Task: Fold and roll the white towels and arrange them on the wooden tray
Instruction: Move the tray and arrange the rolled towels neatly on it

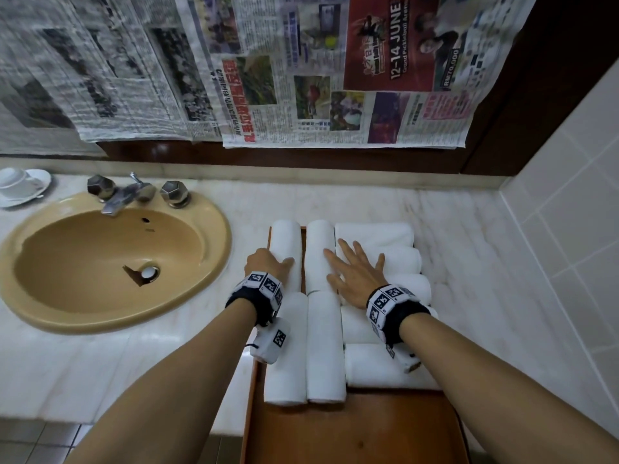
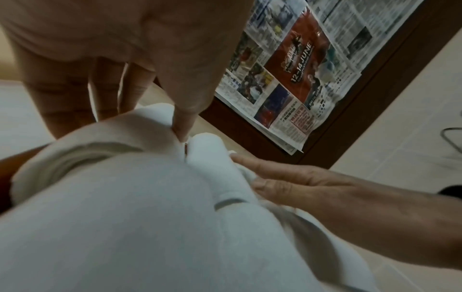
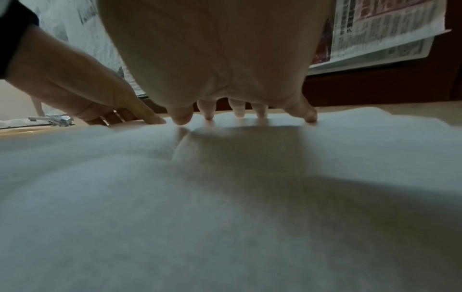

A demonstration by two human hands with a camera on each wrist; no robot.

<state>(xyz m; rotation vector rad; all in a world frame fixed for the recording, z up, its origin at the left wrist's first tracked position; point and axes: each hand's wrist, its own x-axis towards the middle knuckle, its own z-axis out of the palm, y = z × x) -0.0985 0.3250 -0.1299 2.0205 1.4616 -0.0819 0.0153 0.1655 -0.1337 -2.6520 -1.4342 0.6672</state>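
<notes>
The left hand (image 2: pixel 120 49) curls over a rolled white towel (image 2: pixel 105 138) — thumb tip pressed into the crease beside the next roll (image 2: pixel 212 158). Beyond that, the right hand (image 2: pixel 300 185) lies flat (fingers straight) on toweling; newspaper (image 2: pixel 300 69) hangs behind.

Nine rolled white towels lie on one wooden tray (image 1: pixel 351 430): four run front to back in two left columns, such as the far-left roll (image 1: pixel 284 239), and five lie crosswise stacked along the right, such as the nearest (image 1: pixel 375 370). Two hands are in view, left hand (image 1: pixel 268 264) and right hand (image 1: pixel 355 279). One tan sink (image 1: pixel 207 249), two tap handles, one cup.
</notes>
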